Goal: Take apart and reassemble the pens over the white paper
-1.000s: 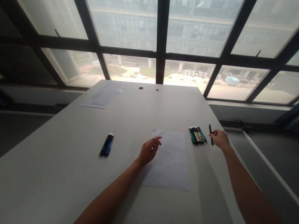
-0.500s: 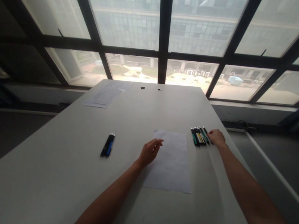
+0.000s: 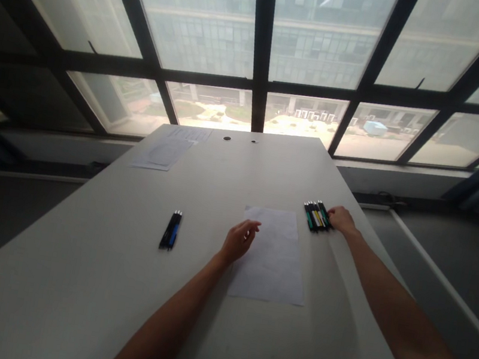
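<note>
The right hand (image 3: 341,219) is at the right end of a row of pens (image 3: 316,217), which lies on the pale surface (image 3: 93,265) near its right edge. Its fingers are bent and drawn together, with the fingertips against the outermost part of the row; whether they have hold of a pen cannot be told, as the hand covers that spot. The pens lie side by side, close together, their light tips pointing towards the window (image 3: 219,18). They are mostly black, with green, white and yellow parts.

The left hand (image 3: 239,240) is loosely open and holds nothing, its fingers half curled and pointing right. It is over the left edge of a sheet of white paper (image 3: 274,264); whether it presses on the sheet is hard to tell. The paper lies flat between the left hand and the row of pens, its top right corner near the row.

Well to the left of the paper is a smaller bunch of black pens (image 3: 171,230), one with a blue part, also with light tips towards the window. Farther off, some printed sheets (image 3: 162,152) overlap at the surface's left edge, and a round hole (image 3: 226,138) sits near the far edge.
</note>
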Available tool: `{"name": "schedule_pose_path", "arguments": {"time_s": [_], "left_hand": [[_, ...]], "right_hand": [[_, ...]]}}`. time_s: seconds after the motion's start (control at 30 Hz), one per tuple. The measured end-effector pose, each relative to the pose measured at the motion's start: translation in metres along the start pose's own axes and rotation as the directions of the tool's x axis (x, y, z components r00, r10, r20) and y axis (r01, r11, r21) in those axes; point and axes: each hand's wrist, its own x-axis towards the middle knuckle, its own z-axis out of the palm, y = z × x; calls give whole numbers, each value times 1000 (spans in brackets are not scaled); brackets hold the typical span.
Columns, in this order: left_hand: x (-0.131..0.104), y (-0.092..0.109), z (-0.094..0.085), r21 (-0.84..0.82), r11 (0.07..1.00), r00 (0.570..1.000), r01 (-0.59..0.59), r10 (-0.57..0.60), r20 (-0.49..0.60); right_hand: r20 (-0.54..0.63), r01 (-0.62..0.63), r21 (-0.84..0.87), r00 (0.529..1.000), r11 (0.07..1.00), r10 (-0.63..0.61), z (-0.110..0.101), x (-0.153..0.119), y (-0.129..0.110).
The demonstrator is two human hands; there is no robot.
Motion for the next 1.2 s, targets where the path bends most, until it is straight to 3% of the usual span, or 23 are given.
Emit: {"name": "schedule_pose_path", "arguments": {"time_s": [0.17, 0.33, 0.4, 0.53, 0.63, 0.73, 0.93, 1.1, 1.2], "left_hand": [[2, -5, -1, 220, 974, 995, -51, 31, 94], [-1, -14, 2, 320, 947, 988, -31, -20, 155], [-1, -15, 4, 339, 941, 992, -23, -21, 126], [0, -14, 3, 367, 930, 997, 2, -31, 74], [1, -13, 1, 369, 929, 999, 31, -43, 25], [0, -15, -1, 369, 927, 997, 71, -66, -26], [-2, -21, -1, 280, 932, 972, 230, -203, -121], [-1, -16, -3, 264, 891, 930, 368, -350, -116], [-1, -15, -4, 236, 886, 917, 399, -379, -126]], "right_hand": [[-153, -15, 15, 988, 1000, 17, -2, -13, -1], [-350, 47, 126, 937, 991, 0, 4, -44, -15], [-426, 116, 184, 904, 976, -27, 12, -60, -26], [-508, 379, 294, 840, 877, -193, 34, -95, -55], [-492, 529, 338, 805, 779, -333, 51, -116, -77], [-478, 597, 345, 776, 724, -412, 63, -129, -90], [-428, 589, 378, 795, 715, -429, 71, -134, -90], [-427, 561, 403, 814, 722, -394, 71, -133, -89], [-416, 549, 410, 823, 728, -386, 73, -132, -88]]}}
